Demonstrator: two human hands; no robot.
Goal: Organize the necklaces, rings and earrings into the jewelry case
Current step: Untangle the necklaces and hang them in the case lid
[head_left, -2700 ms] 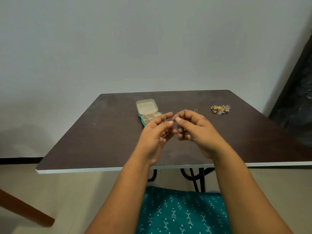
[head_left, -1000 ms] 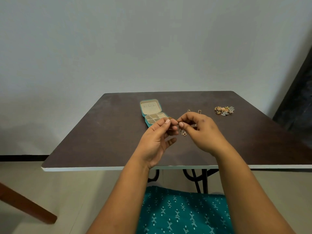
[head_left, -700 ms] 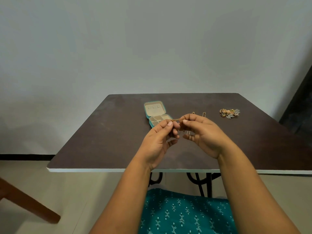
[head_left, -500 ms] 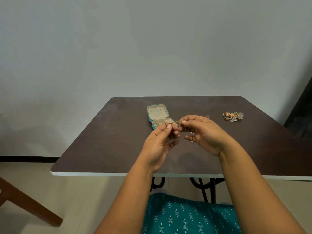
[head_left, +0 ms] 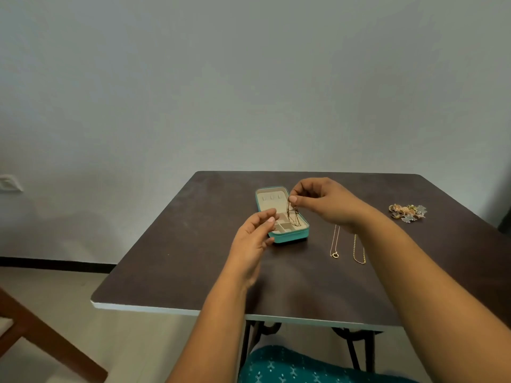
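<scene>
**Chain now over the case**

Head view: right hand (head_left: 329,203) has moved from mid-air to above the case (head_left: 287,235), its grip pinching a chain (head_left: 292,215) that dangles into the right compartment. Left hand (head_left: 255,233) has let go, grip loose and empty. Two necklaces (head_left: 347,246) and the pile (head_left: 407,212) wait on the worktop (head_left: 193,244).

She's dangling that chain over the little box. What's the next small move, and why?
Probably lower the right hand so the chain settles into the right-side compartment of the case, then let go. The chain already hangs over that compartment, pinched at its top, and the left hand is open beside the case.
</scene>
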